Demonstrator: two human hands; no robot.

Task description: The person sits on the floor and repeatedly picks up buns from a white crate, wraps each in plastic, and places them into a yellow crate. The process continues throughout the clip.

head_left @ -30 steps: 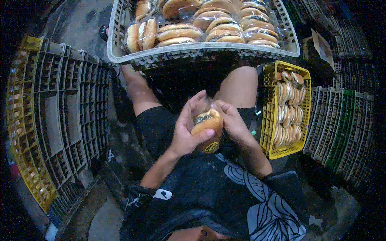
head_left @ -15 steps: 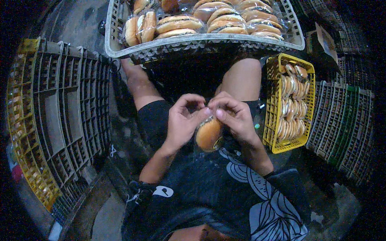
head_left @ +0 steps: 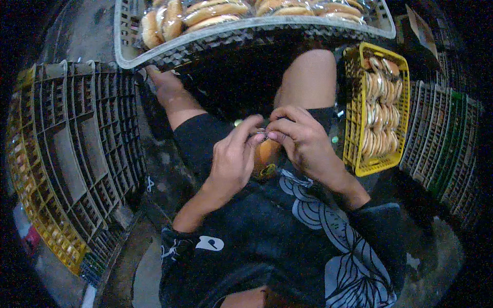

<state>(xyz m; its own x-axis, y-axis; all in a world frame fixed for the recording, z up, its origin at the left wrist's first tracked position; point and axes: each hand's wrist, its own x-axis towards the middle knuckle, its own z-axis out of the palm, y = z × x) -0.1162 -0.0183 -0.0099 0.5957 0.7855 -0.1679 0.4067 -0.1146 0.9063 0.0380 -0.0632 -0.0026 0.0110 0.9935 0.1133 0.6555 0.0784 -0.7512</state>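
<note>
A round golden-brown bun (head_left: 266, 153) hangs below my fingertips over my lap, apparently in a clear plastic bag with a small yellow mark. My left hand (head_left: 232, 156) pinches the top end of the bag with thumb and fingers. From the other side my right hand (head_left: 304, 139) pinches that same end, its fingertips meeting the left ones. The fingers cover the bag's mouth and the upper part of the bun. Ahead of my knees, a pale grey crate (head_left: 122, 57) holds several filled buns (head_left: 218, 9) in clear wrapping.
On my right stands a yellow crate (head_left: 377, 169) packed with rows of filled buns (head_left: 382, 117). Grey crates (head_left: 69, 149) rise close on my left, with yellow crate sides (head_left: 31, 190) beyond them. More grey and green crates (head_left: 436, 138) line the far right, below a cardboard box (head_left: 422, 32).
My hands have turned inward over the bun, hiding more of it, with the fingertips drawn together at the bag's end. The view has shifted, so the grey crate sits higher in it.
</note>
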